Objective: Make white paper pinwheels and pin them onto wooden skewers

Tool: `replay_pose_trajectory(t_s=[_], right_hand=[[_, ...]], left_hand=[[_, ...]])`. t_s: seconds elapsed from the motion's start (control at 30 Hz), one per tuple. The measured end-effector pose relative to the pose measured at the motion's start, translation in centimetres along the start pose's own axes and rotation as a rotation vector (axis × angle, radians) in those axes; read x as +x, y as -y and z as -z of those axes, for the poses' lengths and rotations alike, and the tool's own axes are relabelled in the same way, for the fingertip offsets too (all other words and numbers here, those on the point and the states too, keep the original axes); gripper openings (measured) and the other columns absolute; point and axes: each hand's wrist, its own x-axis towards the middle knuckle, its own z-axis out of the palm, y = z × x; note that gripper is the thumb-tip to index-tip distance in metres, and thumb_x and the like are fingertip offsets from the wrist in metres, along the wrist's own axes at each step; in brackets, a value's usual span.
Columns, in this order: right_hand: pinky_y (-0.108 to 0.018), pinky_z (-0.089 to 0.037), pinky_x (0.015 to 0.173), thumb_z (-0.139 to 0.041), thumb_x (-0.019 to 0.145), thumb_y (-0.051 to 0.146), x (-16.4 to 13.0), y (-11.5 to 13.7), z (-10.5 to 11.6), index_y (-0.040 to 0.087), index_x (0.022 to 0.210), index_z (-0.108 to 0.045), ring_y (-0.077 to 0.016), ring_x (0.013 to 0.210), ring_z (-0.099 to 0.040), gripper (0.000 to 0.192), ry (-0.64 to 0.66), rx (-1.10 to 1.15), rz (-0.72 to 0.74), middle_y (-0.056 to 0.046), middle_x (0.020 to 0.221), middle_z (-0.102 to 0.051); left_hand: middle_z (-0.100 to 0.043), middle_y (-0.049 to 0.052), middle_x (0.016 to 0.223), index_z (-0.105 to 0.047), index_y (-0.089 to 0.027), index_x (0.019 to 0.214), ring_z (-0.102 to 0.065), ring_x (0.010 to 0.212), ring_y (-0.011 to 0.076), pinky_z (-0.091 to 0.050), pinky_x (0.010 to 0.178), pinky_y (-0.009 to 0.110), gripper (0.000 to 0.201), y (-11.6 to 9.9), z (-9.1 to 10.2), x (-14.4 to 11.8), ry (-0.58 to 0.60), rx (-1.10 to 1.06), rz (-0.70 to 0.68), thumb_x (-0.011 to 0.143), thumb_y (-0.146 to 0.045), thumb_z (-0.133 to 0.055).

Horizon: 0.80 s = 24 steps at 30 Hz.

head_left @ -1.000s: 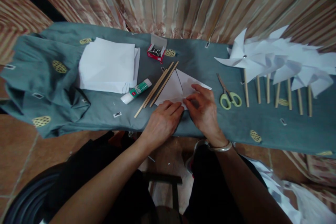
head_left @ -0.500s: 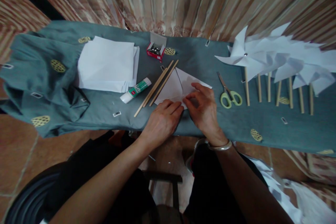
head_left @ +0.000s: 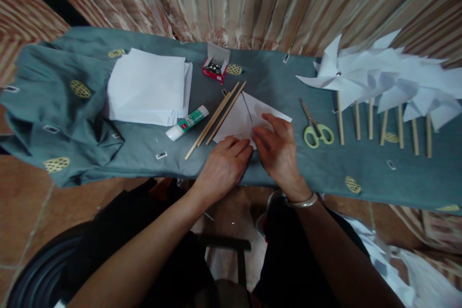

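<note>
**Both hands flat on the folded sheet at the near edge of the table**

The folded paper [head_left: 241, 121] lies straight ahead of you on the grey-green cloth [head_left: 325, 173], a white triangle whose point aims away from you and to your right. Its near edge sits under your fingertips. A crease line runs from the far corner down toward your hands, roughly along the line between them.

Your left hand [head_left: 222, 169] rests at the near left corner of the sheet, fingers together and laid nearly flat, pressing down rather than closing round anything. Your right hand [head_left: 279, 151] lies over the near right part, thumb and forefinger bent in toward the crease, fingertips on the paper. Whether they pinch a flap or only press it, you cannot tell from this view. Neither hand is wrapped around an object. Both sit about equally close to the fold, with the right reaching a little farther up the sheet.

Just left of the paper, the wooden sticks [head_left: 215, 114] lie slanted, touching or overlapping its left edge, with the glue stick [head_left: 187, 123] beside them. The scissors [head_left: 314, 128] lie near your right hand, apart from it. Farther right stands a row of finished pinwheels [head_left: 382, 82].
</note>
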Motion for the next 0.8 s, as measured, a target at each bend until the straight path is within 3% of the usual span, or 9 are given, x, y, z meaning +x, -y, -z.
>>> replay_pose_trajectory(t_s=[0.13, 0.4, 0.57, 0.7, 0.8], right_hand=[[-0.051, -0.045, 0.104, -0.049, 0.095, 0.022, -0.3, -0.1, -0.4, 0.032, 0.101, -0.068, -0.0279, 0.123, -0.049, 0.022, -0.009, -0.057, 0.026, -0.003, 0.131, -0.059], [-0.054, -0.042, 0.104, -0.043, 0.095, 0.016, -0.6, 0.2, -1.0, 0.025, 0.101, -0.066, -0.0303, 0.127, -0.046, 0.025, 0.061, -0.153, 0.046, -0.008, 0.136, -0.056], [-0.050, -0.043, 0.106, -0.047, 0.094, 0.020, -0.2, 0.2, -0.2, 0.026, 0.104, -0.066, -0.0274, 0.126, -0.049, 0.023, 0.048, -0.086, 0.050, -0.007, 0.135, -0.058], [-0.051, -0.041, 0.110, -0.046, 0.094, 0.026, 0.6, -1.2, 1.2, 0.023, 0.122, -0.062, -0.0271, 0.129, -0.051, 0.032, 0.016, 0.032, 0.018, -0.010, 0.136, -0.058], [-0.056, -0.038, 0.111, -0.044, 0.094, 0.025, 1.4, -2.7, 1.7, 0.018, 0.130, -0.057, -0.0302, 0.135, -0.046, 0.039, -0.006, -0.018, -0.042, -0.014, 0.141, -0.055]], left_hand=[[-0.069, 0.011, 0.113, -0.064, -0.011, 0.110, -0.057, 0.098, 0.0241, -0.054, 0.089, 0.041, 0.024, 0.0, 0.1, 0.1, 0.007, 0.008, -0.008, 0.097, -0.019, -0.046], [-0.069, 0.011, 0.112, -0.064, -0.010, 0.108, -0.056, 0.100, 0.0251, -0.053, 0.091, 0.041, 0.021, -0.2, 0.4, 0.2, 0.043, -0.005, 0.011, 0.094, -0.017, -0.050], [-0.069, 0.011, 0.110, -0.065, -0.011, 0.108, -0.057, 0.099, 0.0245, -0.053, 0.089, 0.041, 0.022, -0.1, 0.4, 0.2, 0.029, 0.011, -0.005, 0.095, -0.018, -0.048], [-0.069, 0.011, 0.111, -0.066, -0.011, 0.105, -0.057, 0.098, 0.0244, -0.054, 0.087, 0.041, 0.022, -0.1, 0.2, 0.2, -0.003, 0.030, -0.004, 0.096, -0.018, -0.047], [-0.069, 0.011, 0.112, -0.067, -0.012, 0.104, -0.058, 0.097, 0.0240, -0.054, 0.086, 0.040, 0.021, 0.0, 0.1, 0.2, -0.025, 0.051, -0.017, 0.096, -0.018, -0.048]])
